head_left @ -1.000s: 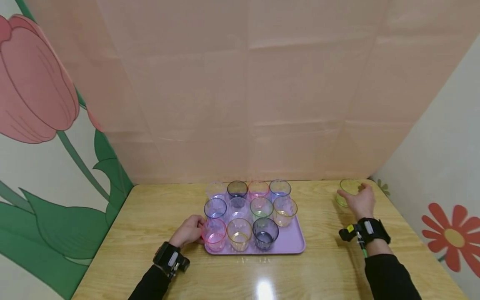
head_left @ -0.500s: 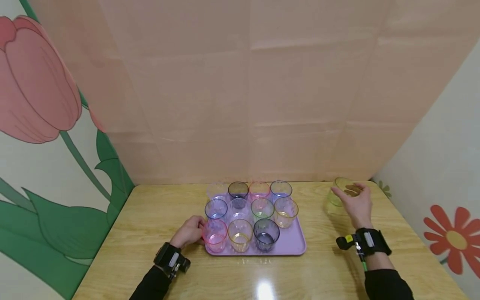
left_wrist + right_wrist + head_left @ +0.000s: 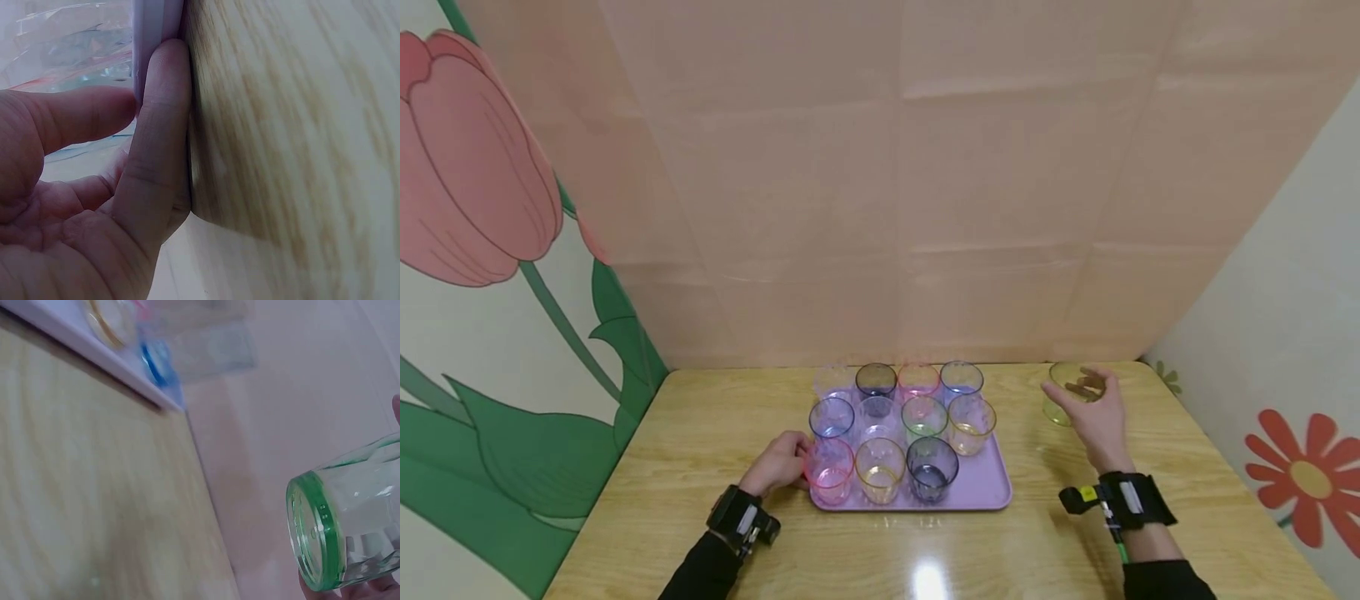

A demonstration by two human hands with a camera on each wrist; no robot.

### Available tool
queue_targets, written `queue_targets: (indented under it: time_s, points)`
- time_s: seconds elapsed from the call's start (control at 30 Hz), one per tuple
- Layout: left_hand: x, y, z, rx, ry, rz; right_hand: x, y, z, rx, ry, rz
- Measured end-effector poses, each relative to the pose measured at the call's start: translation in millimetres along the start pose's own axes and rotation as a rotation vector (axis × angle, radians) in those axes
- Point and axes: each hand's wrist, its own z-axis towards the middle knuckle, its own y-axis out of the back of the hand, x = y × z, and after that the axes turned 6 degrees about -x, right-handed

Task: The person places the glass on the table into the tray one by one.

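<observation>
On the wooden table, a lilac tray (image 3: 987, 482) carries several clear tumblers with coloured rims in rows, among them a pink one (image 3: 829, 475) and a dark grey one (image 3: 932, 472). My left hand (image 3: 775, 463) pinches the tray's left edge near the pink tumbler. In the left wrist view, thumb and index finger meet at the tray rim (image 3: 150, 37). Off to the right of the tray, my right hand (image 3: 1097, 417) holds a yellow-green tumbler (image 3: 1058, 410) between thumb and fingers. Its green base (image 3: 322, 531) appears clear of the table in the right wrist view.
The table (image 3: 715, 417) ends at a pinkish-beige sheet (image 3: 880, 208) behind the tray. A wall with a painted tulip stands on the left, another with a red flower on the right. The tray's front right corner shows bare surface.
My right hand has moved left toward the tray with the yellow-green tumbler, which was farther right a second ago. My left hand and the tray have stayed put.
</observation>
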Motion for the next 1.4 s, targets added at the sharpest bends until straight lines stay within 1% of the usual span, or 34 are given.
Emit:
queue_targets:
  time_s: [0.1, 0.2, 0.37, 0.5, 0.73, 0.8, 1.03, 1.4]
  points:
    - [0.1, 0.5, 0.3, 0.003, -0.001, -0.003, 1, -9, -12.5, 0.041, 0.026, 0.080]
    - [0.9, 0.5, 1.4, 0.007, 0.000, -0.003, 1, -15, -22.6, 0.093, 0.064, 0.124]
    - [1.8, -0.1, 1.6, 0.008, -0.006, -0.001, 1, -22, -34.0, 0.150, 0.113, 0.112]
    - [2.3, -0.7, 1.6, 0.002, -0.001, 0.012, 1, -25, -38.4, 0.160, 0.130, 0.131]
    - [2.4, -0.5, 2.2, 0.000, 0.003, 0.008, 5, -28, -45.7, 0.173, 0.120, 0.274]
    - [1.6, -0.5, 2.1, -0.001, 0.006, 0.005, 5, -29, -48.3, 0.178, 0.123, 0.290]
    - [1.0, -0.4, 1.7, 0.000, 0.010, 0.012, 2, -32, -53.9, 0.182, 0.124, 0.293]
    - [2.2, -0.5, 2.6, 0.000, 0.008, 0.013, 1, -35, -57.1, 0.165, 0.122, 0.242]
